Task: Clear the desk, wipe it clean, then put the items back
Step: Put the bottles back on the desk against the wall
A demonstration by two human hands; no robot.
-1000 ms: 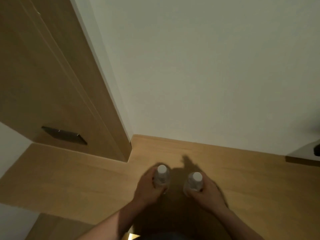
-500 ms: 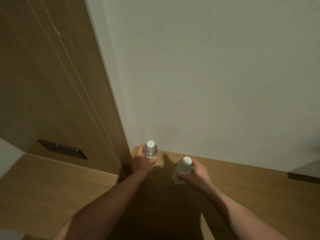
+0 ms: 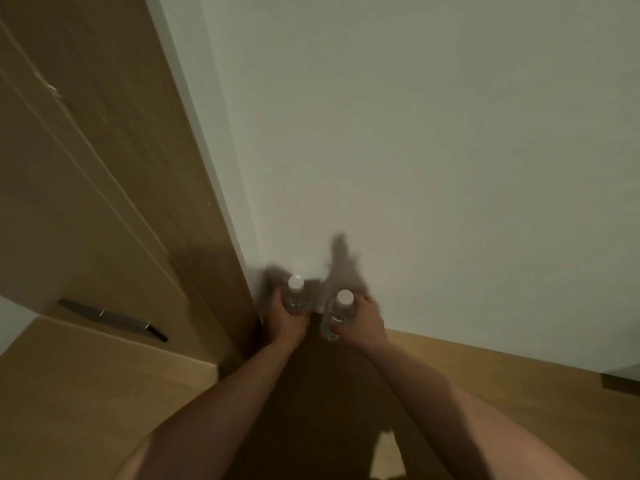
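No legible text, labels, brands or numbers anywhere. The two clear plastic bottles with white caps, left one and right one, show no readable label; the view is blurred. The plain pale wall and the brown wooden panel on the left carry no markings.

Surface: wooden desk — light brown, meeting a pale wall at the back.
On it: whether the two bottles' bases touch the wood — cannot tell, hands cover them.
Right edge: dark object, cropped.
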